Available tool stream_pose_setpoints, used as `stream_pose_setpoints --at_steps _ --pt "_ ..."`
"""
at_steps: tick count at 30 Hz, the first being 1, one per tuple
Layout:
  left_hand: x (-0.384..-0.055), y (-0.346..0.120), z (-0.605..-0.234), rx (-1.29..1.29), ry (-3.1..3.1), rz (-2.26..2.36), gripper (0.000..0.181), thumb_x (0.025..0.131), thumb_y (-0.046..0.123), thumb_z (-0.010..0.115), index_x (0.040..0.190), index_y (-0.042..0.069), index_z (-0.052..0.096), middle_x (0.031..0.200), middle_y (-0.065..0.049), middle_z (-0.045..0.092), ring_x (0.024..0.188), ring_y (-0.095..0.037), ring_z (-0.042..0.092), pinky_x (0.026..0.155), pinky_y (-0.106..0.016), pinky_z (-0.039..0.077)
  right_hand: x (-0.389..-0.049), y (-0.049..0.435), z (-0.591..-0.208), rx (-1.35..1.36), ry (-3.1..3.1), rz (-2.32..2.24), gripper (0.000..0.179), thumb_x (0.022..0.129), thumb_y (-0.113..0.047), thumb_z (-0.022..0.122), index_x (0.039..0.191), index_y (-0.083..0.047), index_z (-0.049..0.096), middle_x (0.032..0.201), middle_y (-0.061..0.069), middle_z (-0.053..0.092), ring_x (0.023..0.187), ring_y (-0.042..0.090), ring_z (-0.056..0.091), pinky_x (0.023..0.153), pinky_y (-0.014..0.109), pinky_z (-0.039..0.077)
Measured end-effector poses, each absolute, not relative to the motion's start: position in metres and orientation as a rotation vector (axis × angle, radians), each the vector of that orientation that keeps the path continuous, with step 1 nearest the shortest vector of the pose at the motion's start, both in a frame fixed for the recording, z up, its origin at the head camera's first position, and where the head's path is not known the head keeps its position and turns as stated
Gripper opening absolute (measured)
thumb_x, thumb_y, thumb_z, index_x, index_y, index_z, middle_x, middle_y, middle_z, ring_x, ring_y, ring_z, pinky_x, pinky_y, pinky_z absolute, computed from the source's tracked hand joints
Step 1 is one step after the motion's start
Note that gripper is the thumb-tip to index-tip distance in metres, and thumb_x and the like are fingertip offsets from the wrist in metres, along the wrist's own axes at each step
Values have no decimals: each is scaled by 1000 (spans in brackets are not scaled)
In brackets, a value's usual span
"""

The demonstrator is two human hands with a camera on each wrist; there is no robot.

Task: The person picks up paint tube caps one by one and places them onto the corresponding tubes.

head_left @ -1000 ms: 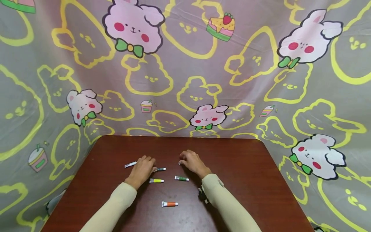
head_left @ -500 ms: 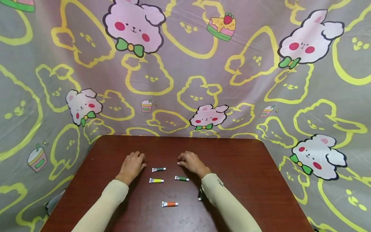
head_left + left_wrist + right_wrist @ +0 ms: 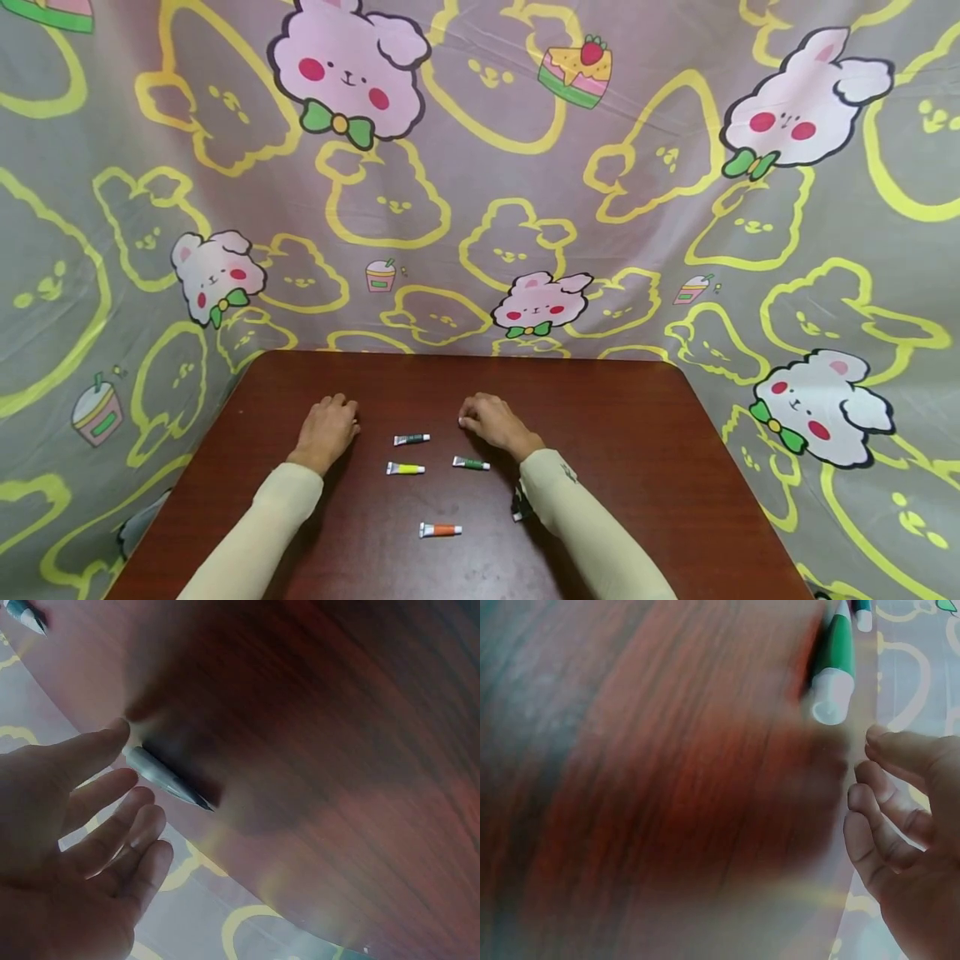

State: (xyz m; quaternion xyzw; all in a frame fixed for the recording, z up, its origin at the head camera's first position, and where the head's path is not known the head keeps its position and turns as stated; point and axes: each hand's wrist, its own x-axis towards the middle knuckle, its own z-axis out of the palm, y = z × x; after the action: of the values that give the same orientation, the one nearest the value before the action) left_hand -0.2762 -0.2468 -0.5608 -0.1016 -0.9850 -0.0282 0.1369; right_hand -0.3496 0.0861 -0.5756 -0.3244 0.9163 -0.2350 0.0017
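In the head view my left hand is over the left part of the table, palm down. Beside its thumb and fingertips, the left wrist view has a small grey-looking paint tube on the wood; whether they touch I cannot tell. The hand hides this tube from the head camera. My right hand rests to the right of the middle, fingers loosely bent around nothing. Nearest to it is a green paint tube with a white cap. A dark teal tube and a yellow tube lie between the hands.
Closer to the front lies an orange paint tube. All of them are on a reddish-brown wooden table with rounded far corners. A patterned cloth hangs around the back and sides. A small black object shows beneath the right sleeve.
My left hand has moved left from beside the dark teal tube, uncovering it, and now covers the pale tube at the far left. My right hand has barely moved.
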Motion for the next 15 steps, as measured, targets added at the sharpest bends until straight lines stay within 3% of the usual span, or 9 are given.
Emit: stream_pose_setpoints --at_steps 9,15 --pt "-277 -248 -559 -243 -2889 -74 14 89 7 83 91 2 70 94 -20 73 93 -43 66 81 -55 57 -351 89 -564 -866 2841 -957 8 98 -20 79 97 -13 76 90 -4 78 82 7 68 77 28 54" --pt "-276 -247 -561 -263 -2833 -42 16 88 6 85 90 2 70 89 -19 74 87 -42 66 77 -54 57 -351 92 -561 -823 2815 -1078 6 91 -14 79 95 -15 75 85 -6 75 78 3 66 73 24 55"
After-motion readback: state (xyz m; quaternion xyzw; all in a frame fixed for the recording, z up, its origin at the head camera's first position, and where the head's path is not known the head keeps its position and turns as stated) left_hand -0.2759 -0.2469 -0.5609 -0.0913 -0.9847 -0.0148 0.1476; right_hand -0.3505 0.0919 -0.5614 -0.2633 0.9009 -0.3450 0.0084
